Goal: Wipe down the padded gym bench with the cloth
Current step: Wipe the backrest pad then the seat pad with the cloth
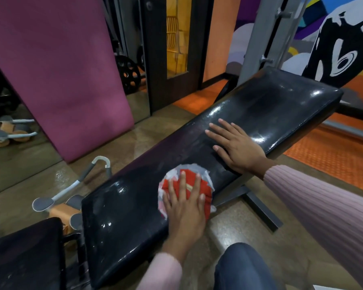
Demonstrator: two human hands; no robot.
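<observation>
The black padded gym bench [266,105] runs diagonally from the lower left to the upper right. A red and white cloth [201,187] lies on the pad near its middle, at the near edge. My left hand [186,208] presses down on the cloth with its fingers spread over it. My right hand [237,143] rests flat and open on the pad farther along, holding nothing. Shiny patches show on the pad around both hands.
A purple mat [57,76] leans against the mirror wall at left. An orange and grey ab roller [59,206] lies on the floor beside the bench. Another black pad [23,254] is at the lower left. The bench's metal foot [260,208] sticks out on the right, near my knee [245,266].
</observation>
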